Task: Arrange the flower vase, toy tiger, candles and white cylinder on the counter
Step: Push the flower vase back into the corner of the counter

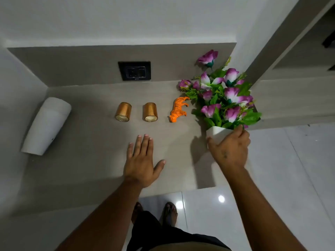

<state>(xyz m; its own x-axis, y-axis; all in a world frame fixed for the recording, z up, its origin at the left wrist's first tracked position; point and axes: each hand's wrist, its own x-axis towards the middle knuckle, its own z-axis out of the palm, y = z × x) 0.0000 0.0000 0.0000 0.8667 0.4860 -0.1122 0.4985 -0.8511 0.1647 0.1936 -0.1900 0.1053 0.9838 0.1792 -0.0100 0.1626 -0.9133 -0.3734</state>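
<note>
My right hand (230, 151) is wrapped around the white flower vase (216, 134) at the counter's right end; purple and white flowers (224, 95) with green leaves fill it. My left hand (143, 160) lies flat and open on the grey counter (90, 160), holding nothing. Behind it stand two gold candles (123, 111) (150, 112) side by side. Just to their right, beside the flowers, stands the orange toy tiger (178, 109). The tall white cylinder (46, 125) stands at the far left of the counter.
A black wall socket (134, 70) sits on the back wall above the candles. A wall corner (253, 57) rises right behind the flowers. The counter ends to the right of the vase; glossy floor tiles (272, 178) and my feet (154, 212) show below.
</note>
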